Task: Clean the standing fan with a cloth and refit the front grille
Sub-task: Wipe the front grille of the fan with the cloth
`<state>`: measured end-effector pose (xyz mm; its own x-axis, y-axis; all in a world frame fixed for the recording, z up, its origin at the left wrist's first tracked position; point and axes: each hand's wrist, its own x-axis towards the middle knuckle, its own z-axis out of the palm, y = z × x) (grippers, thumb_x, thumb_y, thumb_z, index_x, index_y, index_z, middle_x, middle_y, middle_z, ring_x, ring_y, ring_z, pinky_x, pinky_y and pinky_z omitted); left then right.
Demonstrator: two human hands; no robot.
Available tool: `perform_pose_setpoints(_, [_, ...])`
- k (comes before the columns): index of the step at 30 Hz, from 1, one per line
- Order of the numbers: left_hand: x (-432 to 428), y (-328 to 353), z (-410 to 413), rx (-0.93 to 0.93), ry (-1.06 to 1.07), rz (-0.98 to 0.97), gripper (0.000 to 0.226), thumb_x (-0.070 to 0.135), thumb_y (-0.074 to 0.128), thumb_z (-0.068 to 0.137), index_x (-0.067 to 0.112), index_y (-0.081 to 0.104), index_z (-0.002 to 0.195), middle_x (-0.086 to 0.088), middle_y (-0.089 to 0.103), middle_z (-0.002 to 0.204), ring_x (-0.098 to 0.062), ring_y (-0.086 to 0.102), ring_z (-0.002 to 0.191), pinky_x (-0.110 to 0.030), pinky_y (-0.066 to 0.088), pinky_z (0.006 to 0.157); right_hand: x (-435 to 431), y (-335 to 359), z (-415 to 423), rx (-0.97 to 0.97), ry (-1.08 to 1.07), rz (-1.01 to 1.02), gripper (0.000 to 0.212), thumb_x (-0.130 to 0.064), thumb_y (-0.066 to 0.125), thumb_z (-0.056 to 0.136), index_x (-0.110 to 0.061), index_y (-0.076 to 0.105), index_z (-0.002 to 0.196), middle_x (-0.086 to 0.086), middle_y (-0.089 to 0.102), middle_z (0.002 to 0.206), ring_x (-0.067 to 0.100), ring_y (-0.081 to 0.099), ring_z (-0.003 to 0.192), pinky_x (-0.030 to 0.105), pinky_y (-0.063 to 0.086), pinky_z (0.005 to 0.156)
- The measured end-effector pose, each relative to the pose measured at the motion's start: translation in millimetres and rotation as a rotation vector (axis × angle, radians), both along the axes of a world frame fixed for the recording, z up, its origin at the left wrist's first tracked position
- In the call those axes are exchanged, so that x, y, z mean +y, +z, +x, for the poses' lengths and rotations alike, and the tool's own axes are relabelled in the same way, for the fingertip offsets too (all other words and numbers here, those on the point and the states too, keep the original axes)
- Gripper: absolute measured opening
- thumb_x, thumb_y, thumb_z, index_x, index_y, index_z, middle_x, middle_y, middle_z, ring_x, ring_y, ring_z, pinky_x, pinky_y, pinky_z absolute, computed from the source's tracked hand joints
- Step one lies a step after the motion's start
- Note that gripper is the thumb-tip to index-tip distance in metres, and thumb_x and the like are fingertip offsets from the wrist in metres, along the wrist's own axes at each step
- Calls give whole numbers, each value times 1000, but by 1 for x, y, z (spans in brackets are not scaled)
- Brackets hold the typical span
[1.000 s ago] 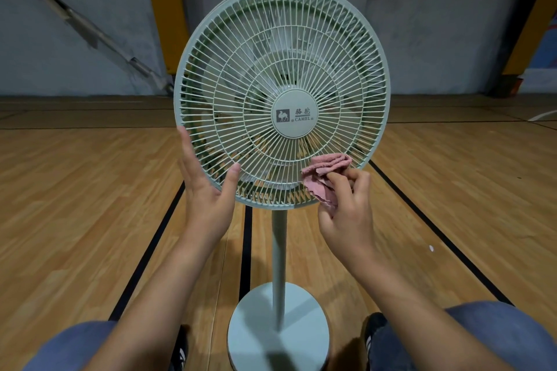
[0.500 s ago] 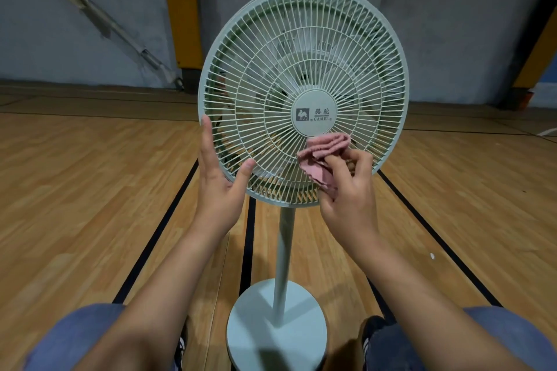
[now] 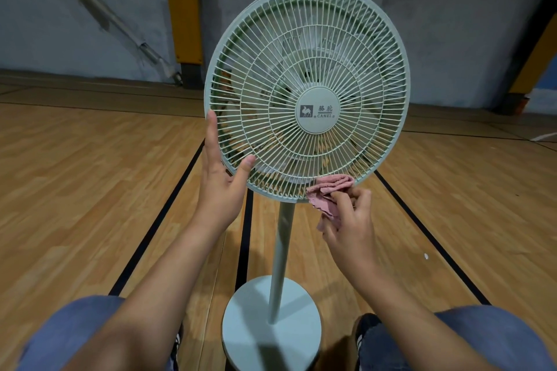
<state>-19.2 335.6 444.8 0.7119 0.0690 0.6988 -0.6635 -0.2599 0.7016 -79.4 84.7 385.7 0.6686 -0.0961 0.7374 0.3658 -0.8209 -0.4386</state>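
Note:
A pale green standing fan stands in front of me, its front grille (image 3: 346,48) in place over the blades, on a thin pole (image 3: 281,253) and round base (image 3: 271,322). My left hand (image 3: 220,187) grips the grille's lower left rim, thumb on the front bars and fingers behind the edge. My right hand (image 3: 349,229) holds a crumpled pink cloth (image 3: 328,193) pressed against the bottom rim of the grille, right of the pole.
Wooden sports floor (image 3: 75,190) with black lines runs all around. My knees in blue jeans (image 3: 482,340) and dark shoes flank the base. A grey wall with yellow padded posts (image 3: 184,12) stands behind the fan.
The cloth in my right hand has slid from just below the centre badge down to the bottom rim. The fan sits further right in view. My left hand keeps its hold.

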Motion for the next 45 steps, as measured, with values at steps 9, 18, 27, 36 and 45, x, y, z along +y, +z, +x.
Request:
perform_pose_setpoints(9, [1,3,-1,32,16,1,96,37,67,103,58,-4,164,51,6,161,13,13,155,-64,29,125,19,77,8,-174,52,-66,48,12,73,80,-12,63,120,-2,38,123,19,55,103,35,61,67])
perform_pose_setpoints(18, [4,3,-3,3,-10,-4,97,34,67,105,57,-6,164,24,14,175,-7,22,161,-61,29,126,32,88,7,-184,29,-58,58,8,77,78,-16,61,128,-2,40,126,13,52,109,36,62,78])
perform_pose_setpoints(27, [4,5,-4,0,7,7,95,37,66,104,59,-5,164,19,12,177,-10,20,162,-64,28,126,19,24,3,6,61,-61,45,6,74,82,-21,59,114,-8,36,122,16,60,97,30,61,64])
perform_pose_setpoints(36, [3,6,-6,13,15,5,94,41,66,104,59,-4,164,42,6,167,-2,15,162,-66,34,123,16,-3,-3,117,78,8,45,1,74,83,-30,50,106,-8,32,114,14,70,80,18,49,44])
perform_pose_setpoints(45, [3,4,-4,3,-20,-21,95,37,68,104,59,-3,164,29,8,175,-3,14,162,-42,25,123,33,69,3,-22,89,-32,46,3,70,86,-27,51,116,-6,33,116,23,67,78,30,56,49])
